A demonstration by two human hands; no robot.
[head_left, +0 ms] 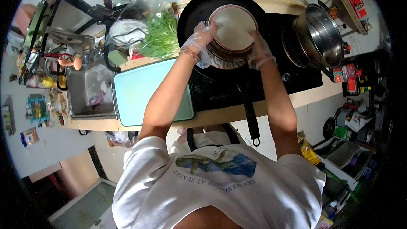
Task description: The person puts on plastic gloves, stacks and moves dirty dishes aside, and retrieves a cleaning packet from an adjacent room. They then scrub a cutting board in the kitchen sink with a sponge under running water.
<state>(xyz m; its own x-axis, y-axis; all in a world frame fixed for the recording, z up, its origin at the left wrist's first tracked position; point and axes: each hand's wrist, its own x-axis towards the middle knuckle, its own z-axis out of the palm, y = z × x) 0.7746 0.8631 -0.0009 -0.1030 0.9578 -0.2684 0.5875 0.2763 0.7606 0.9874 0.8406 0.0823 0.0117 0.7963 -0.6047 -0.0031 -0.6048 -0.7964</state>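
Observation:
A stack of bowls (234, 27) is held over the black wok (193, 15). The top bowl is white inside with a reddish rim, and a patterned outer side shows below it. My left hand (201, 40), in a clear plastic glove, grips the stack's left side with the thumb at the rim. On the opposite side my right hand (260, 50), gloved the same way, closes round the edge. Some fingers of both hands are hidden behind the bowls. The wok's long black handle (251, 118) points toward me. Whether the stack rests on the wok I cannot tell.
A light-blue cutting board (150, 95) lies left of the black cooktop (216, 91), beside the metal sink (91, 89). Leafy greens (162, 36) in a plastic bag stand behind the board. A steel pot (320, 36) occupies the right burner, near a bottle (345, 73).

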